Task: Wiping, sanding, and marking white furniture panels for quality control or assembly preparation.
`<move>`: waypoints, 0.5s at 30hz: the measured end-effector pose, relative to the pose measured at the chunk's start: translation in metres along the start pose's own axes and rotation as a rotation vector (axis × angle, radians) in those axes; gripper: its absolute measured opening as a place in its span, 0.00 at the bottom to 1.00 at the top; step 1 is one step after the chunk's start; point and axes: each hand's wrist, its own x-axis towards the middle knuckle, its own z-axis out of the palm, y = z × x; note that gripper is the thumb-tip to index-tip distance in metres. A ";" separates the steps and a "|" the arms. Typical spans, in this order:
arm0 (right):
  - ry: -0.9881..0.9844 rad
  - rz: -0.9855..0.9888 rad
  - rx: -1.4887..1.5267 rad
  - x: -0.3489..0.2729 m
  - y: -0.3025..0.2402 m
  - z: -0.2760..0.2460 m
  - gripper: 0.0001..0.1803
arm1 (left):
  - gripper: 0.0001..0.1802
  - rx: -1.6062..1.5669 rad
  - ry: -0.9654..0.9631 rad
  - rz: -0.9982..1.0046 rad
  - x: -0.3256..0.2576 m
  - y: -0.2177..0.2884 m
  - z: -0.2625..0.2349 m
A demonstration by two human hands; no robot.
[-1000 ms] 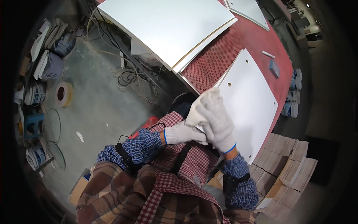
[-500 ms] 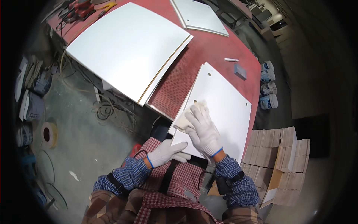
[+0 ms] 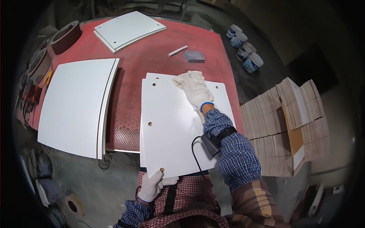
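A white panel [image 3: 176,129] with several small drilled holes lies near me, over another white panel that shows at its left and far edges. My right hand [image 3: 199,93], in a white knit glove, presses a cream cloth [image 3: 183,79] onto the panel's far part. The cloth's bunched end shows past the fingers, which partly hide it. Down at the near left corner, my gloved left hand [image 3: 150,187] grips the panel's edge, thumb on top beside a hole and fingers lower down by the edge.
White panels [image 3: 74,106] lie at the left of the red table [image 3: 127,125], with more panels [image 3: 129,30] at the back. A grey block [image 3: 194,57] and a white marker [image 3: 178,51] sit beyond my panel. Stacked brown sheets [image 3: 262,114] and several buckets [image 3: 253,62] stand to the right.
My right hand has slid the cloth away from me to the panel's far edge. My left hand has stayed at the near edge. The view has turned to the right.
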 end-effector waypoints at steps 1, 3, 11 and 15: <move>0.066 0.101 -0.041 -0.016 0.035 0.004 0.25 | 0.26 0.021 -0.022 -0.018 0.004 0.002 0.005; 0.166 0.219 -0.084 -0.054 0.095 0.007 0.27 | 0.27 0.042 -0.092 0.001 0.012 0.004 0.012; 0.165 0.327 0.047 -0.169 0.044 -0.033 0.26 | 0.30 0.118 -0.091 0.078 0.012 0.000 0.006; 0.172 0.237 0.166 -0.210 -0.058 -0.069 0.23 | 0.35 0.168 -0.086 0.051 0.013 0.000 0.006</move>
